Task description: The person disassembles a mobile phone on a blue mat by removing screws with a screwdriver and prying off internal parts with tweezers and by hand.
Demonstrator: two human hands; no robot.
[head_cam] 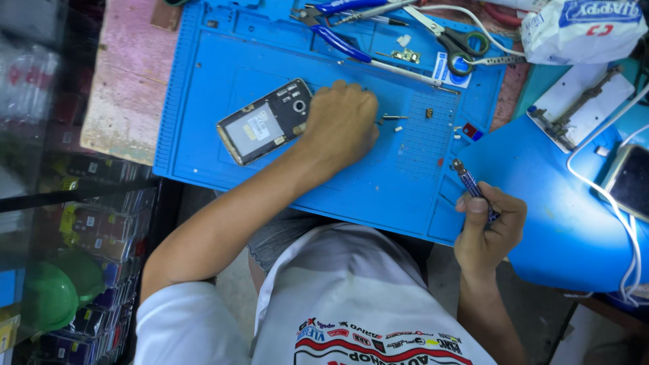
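Blue silicone work mat [223, 88] across most of the bench, edge overhanging toward the lap; pink worn board [128, 74] beside it. White plastic bag [581, 30] at the far corner, next to a white cable [632, 223] looping over a second blue surface. Opened phone [266, 122], back cover off, camera ring and inner plate exposed, lying tilted on the mat's middle. Left hand [343, 122] resting knuckles-up on the mat, fingers curled, touching the phone's camera end; whether anything is pinched underneath, hard to tell from above. Right hand [488, 226] off the mat's near corner, fingers clenched around a small blue-handled screwdriver [471, 186], tip pointing up toward the mat. Scissors [451, 40] and blue-handled pliers [338, 30] along the mat's far edge, well apart from both hands. Tiny screws and metal bits [395, 118] scattered just beside the left hand's knuckles.
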